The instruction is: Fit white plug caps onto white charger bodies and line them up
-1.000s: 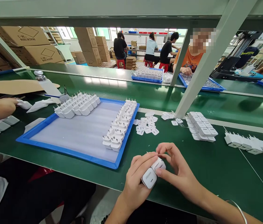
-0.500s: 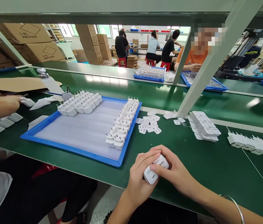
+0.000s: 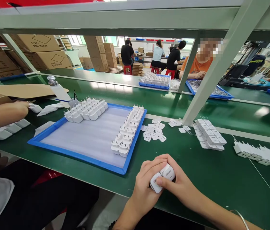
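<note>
Both my hands close around two white chargers (image 3: 163,176) held side by side just above the green bench's near edge. My left hand (image 3: 144,182) wraps them from the left, thumb on top. My right hand (image 3: 180,185) grips them from the right, thumb pressed on the front face. To the left lies a blue tray (image 3: 77,153) carrying two rows of white chargers (image 3: 127,134). Small white labels (image 3: 154,129) are scattered beyond my hands.
A block of flat chargers (image 3: 209,134) and a short row of chargers (image 3: 257,151) lie at the right. A slanted metal post (image 3: 206,76) rises from the bench. A co-worker's arm (image 3: 3,113) reaches in at the left. More people sit across the belt.
My hands have closed tighter on the two chargers and my right thumb has moved over the front face. The view has shifted slightly.
</note>
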Demonstrator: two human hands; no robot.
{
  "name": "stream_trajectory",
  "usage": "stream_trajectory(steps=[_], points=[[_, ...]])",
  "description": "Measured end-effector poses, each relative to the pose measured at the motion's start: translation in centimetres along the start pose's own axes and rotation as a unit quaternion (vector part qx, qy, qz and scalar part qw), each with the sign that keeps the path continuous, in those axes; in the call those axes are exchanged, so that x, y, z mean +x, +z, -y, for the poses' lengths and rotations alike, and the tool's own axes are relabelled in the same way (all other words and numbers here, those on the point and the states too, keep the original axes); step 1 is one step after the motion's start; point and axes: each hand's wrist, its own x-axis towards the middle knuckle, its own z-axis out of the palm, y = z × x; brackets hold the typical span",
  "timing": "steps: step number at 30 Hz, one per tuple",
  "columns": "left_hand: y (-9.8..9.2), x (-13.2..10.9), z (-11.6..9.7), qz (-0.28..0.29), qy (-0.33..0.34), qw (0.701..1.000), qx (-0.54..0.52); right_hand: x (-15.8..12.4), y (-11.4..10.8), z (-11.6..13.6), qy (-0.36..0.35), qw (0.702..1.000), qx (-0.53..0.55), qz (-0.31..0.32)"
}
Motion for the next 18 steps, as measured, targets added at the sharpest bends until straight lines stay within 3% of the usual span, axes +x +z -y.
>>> stream_trajectory(steps=[4, 7, 9, 12, 14, 16, 18], points=[[0.6, 0.3, 0.2, -0.014, 0.009, 0.999, 0.043, 0.3, -0.5, -1.0, -0.019, 1.0, 0.01, -0.009], [0.2, 0.4, -0.5, -0.012, -0.036, 0.998, 0.047, 0.6, -1.3, -1.8, -0.02, 0.999, 0.04, 0.019], [-1.5, 0.6, -1.3, -0.001, -0.106, 0.993, 0.047, 0.9, -1.9, -2.3, -0.018, 0.998, 0.056, 0.004], [-6.2, 1.4, -2.7, 0.029, -0.174, 0.976, 0.126, 1.4, -2.4, -3.1, 0.012, 0.994, 0.094, -0.048], [-9.8, 2.7, -3.4, 0.13, -0.156, 0.936, 0.289, 1.8, -2.4, -3.5, 0.036, 0.992, 0.107, -0.062], [-12.6, 4.4, -3.6, 0.25, -0.149, 0.852, 0.436, 1.9, -2.2, -3.8, 0.038, 0.993, 0.095, -0.066], [-14.0, 6.0, -3.4, 0.327, -0.168, 0.783, 0.502, 1.8, -2.0, -4.1, 0.029, 0.994, 0.076, -0.068]])
